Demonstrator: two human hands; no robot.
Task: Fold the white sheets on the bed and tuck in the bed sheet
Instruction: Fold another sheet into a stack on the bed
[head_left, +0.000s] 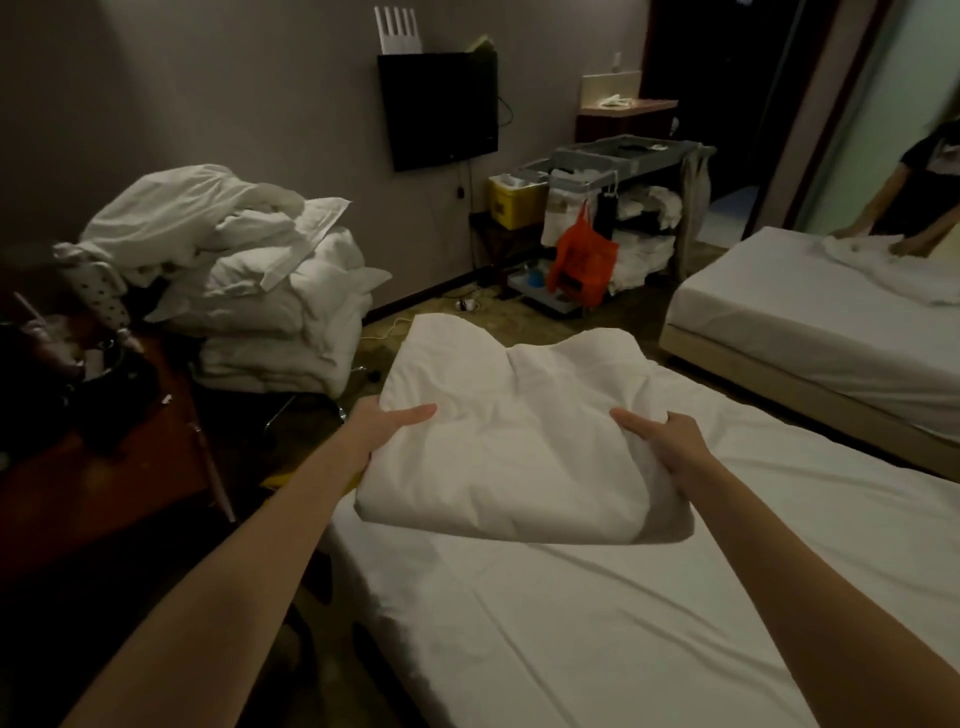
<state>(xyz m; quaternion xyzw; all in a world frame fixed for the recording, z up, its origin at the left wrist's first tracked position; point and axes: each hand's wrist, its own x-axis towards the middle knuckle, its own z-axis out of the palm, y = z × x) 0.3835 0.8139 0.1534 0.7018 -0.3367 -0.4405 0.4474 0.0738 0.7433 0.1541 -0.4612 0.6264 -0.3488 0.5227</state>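
One folded white cloth sheet (511, 447) done, both hands' fingers clamped on its sides, left hand (384, 428), right hand (662, 441); white fitted bed sheet (597, 623) looks spread, tuck probably pending.

The fingers of the left hand (382, 431) and right hand (662, 436) are hidden under the folded sheet (514, 441); only the thumbs show. The bed (623, 623) runs off the bottom and right edges. The second person (919, 202) is cut by the right edge. Items on the cart (623, 208) are too dim to identify.
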